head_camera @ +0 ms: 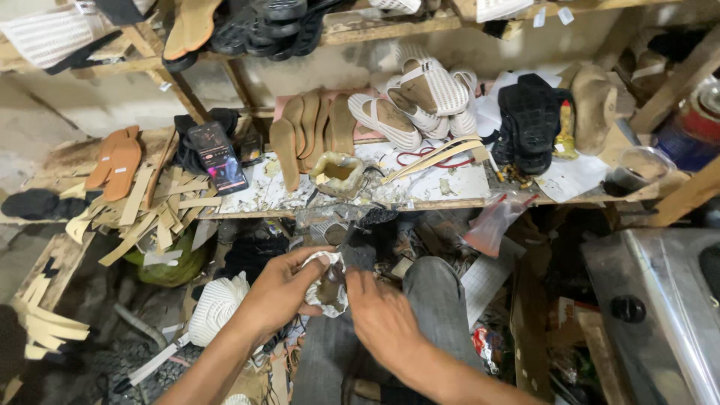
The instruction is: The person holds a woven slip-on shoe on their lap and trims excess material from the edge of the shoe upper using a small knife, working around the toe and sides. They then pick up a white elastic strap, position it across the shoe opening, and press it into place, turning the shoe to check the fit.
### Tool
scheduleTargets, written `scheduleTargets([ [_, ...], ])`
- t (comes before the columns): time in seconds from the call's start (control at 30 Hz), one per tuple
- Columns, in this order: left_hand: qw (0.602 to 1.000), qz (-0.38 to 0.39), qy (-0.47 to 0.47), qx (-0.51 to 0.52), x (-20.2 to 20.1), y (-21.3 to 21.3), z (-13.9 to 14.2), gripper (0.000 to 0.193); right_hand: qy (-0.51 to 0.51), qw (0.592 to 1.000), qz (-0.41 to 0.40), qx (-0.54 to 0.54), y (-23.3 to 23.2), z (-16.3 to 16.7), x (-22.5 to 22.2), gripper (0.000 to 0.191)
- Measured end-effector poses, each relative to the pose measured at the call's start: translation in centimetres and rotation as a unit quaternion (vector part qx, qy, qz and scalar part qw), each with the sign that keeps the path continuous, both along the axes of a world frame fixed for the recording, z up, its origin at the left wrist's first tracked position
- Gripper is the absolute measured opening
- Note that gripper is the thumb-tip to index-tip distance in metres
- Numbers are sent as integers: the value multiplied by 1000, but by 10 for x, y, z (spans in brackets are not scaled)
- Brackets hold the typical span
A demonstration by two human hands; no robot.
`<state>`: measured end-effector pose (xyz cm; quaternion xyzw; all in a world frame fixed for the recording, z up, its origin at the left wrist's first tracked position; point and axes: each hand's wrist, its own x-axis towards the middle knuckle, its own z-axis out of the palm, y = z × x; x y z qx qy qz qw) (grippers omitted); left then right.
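Over my lap, my left hand (281, 289) and my right hand (382, 315) both grip one small sandal part with a white woven strap (324, 289). The left fingers pinch the strap at its upper left. My right hand presses against the piece's right side, beside a dark sole end (358, 251) that sticks up above it. My grey trouser legs (435, 296) lie under the hands.
A cluttered wooden bench (420, 196) runs ahead, with tan insoles (311, 127), white woven sandals (420, 97), black soles (529, 120), a glue pot (339, 172), a phone (217, 156) and tan strips (150, 210). A metal machine (660, 300) stands at right. Scraps cover the floor.
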<state>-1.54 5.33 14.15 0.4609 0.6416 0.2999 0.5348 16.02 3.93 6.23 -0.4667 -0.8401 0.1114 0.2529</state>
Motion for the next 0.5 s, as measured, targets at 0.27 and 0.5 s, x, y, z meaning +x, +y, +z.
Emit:
scheduleTargets([
  [0.27, 898, -126, 291, 305, 16, -25, -25, 35, -13, 943, 87, -320, 18, 50, 50, 21],
  [0.5, 995, -65, 17, 74, 1, -10, -9, 46, 19, 980, -21, -195, -9, 29, 7, 33],
])
